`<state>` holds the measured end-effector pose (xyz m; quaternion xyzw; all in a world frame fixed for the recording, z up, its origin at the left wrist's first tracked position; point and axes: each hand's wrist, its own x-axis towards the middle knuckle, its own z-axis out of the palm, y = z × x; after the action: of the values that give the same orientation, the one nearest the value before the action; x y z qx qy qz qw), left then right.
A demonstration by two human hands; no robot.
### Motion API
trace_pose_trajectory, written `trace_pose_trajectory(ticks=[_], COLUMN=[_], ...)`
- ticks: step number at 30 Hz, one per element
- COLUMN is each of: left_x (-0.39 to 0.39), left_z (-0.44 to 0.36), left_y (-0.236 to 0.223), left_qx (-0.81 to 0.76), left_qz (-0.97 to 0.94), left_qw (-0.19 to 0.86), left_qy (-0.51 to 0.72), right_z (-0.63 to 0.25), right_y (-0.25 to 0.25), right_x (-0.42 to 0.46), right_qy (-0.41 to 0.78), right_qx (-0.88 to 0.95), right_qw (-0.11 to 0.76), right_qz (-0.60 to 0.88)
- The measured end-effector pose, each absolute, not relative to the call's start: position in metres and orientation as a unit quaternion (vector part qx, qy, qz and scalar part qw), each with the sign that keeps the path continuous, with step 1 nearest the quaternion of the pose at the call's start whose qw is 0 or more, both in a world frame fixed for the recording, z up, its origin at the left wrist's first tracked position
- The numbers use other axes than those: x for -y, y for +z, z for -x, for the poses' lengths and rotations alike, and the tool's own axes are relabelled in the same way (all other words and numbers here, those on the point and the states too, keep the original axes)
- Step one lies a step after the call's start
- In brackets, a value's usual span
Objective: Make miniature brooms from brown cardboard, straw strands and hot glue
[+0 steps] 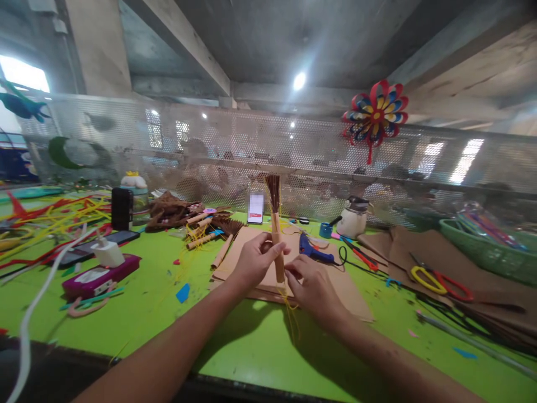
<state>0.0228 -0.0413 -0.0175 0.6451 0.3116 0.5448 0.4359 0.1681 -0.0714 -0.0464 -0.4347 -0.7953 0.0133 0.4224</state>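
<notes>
My left hand [258,258] is closed around a small handmade brush [276,224], held upright. It has a rolled brown-paper handle and a fringe of dark brown bristles at the top. Close to the handle's lower end, my right hand [312,285] is closed, thumb and fingertips pinched together on thin yellow string [289,307]. Loose strands of that string dangle below the handle. Beneath both hands lies a stack of brown paper sheets [335,291] on the green table [235,352].
A blue glue gun [314,249] lies right of the brush. Scissors [440,281] and brown paper [411,252] are farther right, beside a green basket [495,252]. A phone [255,208] stands behind. Paper rolls [203,238] and a purple power strip [103,277] lie left.
</notes>
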Motion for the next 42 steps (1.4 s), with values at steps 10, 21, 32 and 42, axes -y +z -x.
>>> trace_pose_trajectory(ticks=[10, 21, 32, 42], left_x=[0.037, 0.031, 0.031, 0.025], left_z=[-0.014, -0.009, -0.007, -0.014], left_y=[-0.015, -0.02, -0.021, -0.024], left_qx=[-0.286, -0.273, -0.297, -0.311], left_qz=[-0.556, -0.477, -0.497, -0.462], left_qw=[0.575, 0.652, 0.625, 0.587], left_qy=[0.528, 0.521, 0.524, 0.588], right_z=[-0.177, -0.178, -0.189, -0.164], right_y=[-0.031, -0.033, -0.037, -0.045], right_x=[0.064, 0.065, 0.059, 0.083], right_qy=[0.547, 0.419, 0.125, 0.045], right_qx=[0.58, 0.701, 0.823, 0.833], right_qw=[0.475, 0.406, 0.345, 0.361], right_qz=[0.373, 0.41, 0.434, 0.416])
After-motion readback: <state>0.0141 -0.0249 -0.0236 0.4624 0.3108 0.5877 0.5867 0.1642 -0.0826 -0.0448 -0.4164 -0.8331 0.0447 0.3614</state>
